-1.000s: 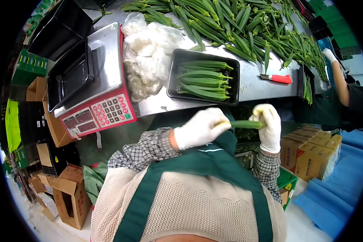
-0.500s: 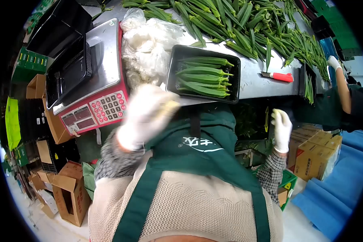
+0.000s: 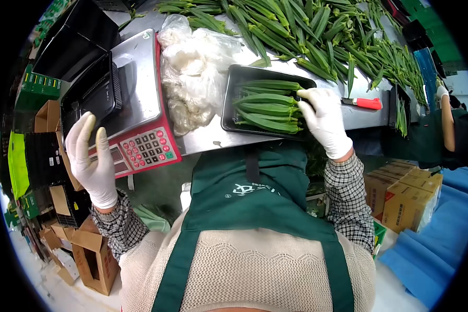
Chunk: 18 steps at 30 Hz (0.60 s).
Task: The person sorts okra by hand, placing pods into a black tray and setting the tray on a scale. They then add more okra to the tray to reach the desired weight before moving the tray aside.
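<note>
Right hand (image 3: 325, 119) grips the right end of the black tray (image 3: 229, 112) of okra (image 3: 265, 99) at the table edge, steadying the load. Left hand (image 3: 91, 156) is empty, with fingers spread, and hovers beside the scale (image 3: 138, 88).

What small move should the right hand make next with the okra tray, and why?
Probably close its grip on the rim and slide the okra tray toward the scale. The right hand lies on the tray's right end, the tray looks full, and the left hand is open, holding nothing, near the keypad.
</note>
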### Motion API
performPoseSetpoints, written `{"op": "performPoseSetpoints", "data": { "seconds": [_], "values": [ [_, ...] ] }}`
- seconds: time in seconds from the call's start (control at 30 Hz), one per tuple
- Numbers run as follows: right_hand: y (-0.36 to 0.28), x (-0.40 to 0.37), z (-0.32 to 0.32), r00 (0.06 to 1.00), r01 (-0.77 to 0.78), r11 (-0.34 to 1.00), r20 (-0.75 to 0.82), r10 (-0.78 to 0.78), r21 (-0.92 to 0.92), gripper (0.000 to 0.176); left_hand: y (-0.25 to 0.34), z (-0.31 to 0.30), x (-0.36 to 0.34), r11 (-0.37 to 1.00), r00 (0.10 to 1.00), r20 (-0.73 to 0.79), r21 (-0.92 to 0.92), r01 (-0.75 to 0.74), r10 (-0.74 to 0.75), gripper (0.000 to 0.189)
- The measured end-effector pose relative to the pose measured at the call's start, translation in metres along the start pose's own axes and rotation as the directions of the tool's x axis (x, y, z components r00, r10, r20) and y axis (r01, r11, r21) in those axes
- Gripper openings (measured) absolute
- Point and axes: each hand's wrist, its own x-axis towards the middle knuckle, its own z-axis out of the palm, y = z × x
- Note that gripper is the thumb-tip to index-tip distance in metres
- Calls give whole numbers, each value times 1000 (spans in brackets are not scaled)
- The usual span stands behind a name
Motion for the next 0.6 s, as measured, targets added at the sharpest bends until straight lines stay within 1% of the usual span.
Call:
{"op": "performPoseSetpoints", "data": {
  "seconds": [0.03, 0.07, 0.1, 0.27, 0.37, 0.6],
  "values": [
    [-1, 8, 6, 994, 90, 992, 64, -85, -89, 22, -1, 9, 0, 999, 999, 2, -20, -35, 35, 26],
    [-2, 11, 12, 993, 97, 989, 80, -88, -108, 22, -1, 12, 0, 999, 1000, -1, -39, -21, 21, 25],
    [0, 14, 17, 988, 125, 987, 99, -115, -105, 22, -2, 15, 0, 998, 1000, -2, -56, -5, 5, 25],
    [1, 23, 32, 966, 161, 983, 217, -137, -94, 21, -9, 21, 1, 999, 1000, 13, -36, 13, -13, 24],
    [-1, 26, 30, 966, 146, 985, 228, -123, -87, 21, -12, 24, 2, 999, 999, 24, -22, 26, -25, 23],
    [-7, 27, 28, 973, 141, 985, 200, -119, -98, 18, -17, 28, 2, 998, 998, 15, -4, 57, -57, 21]
  ]
}}
